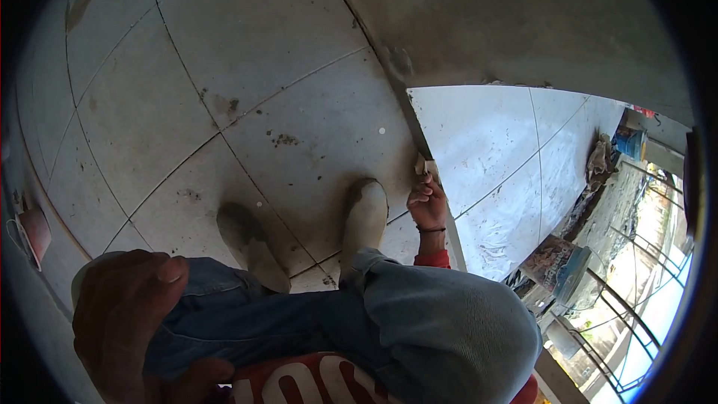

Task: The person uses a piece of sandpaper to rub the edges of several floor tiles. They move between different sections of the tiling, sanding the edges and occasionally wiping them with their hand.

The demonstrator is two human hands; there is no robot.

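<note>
My right hand (428,205) reaches down beside the edge of a wall, its fingers closed on a small light-brown piece (425,166) at the border of the floor tiles. The piece's exact shape is too small to tell. My left hand (131,314) is near the camera at the lower left, over my knee, with its thumb and fingers apart and nothing seen in it. Below my legs lie grey-white floor tiles (314,120) with dark joints and bits of dirt.
A grey wall (523,22) stands at the upper right. Beyond its edge is a glossy white tiled floor (493,157). Bags (550,262) and metal bars (621,307) show at the right. A pinkish object (34,236) stands at the far left.
</note>
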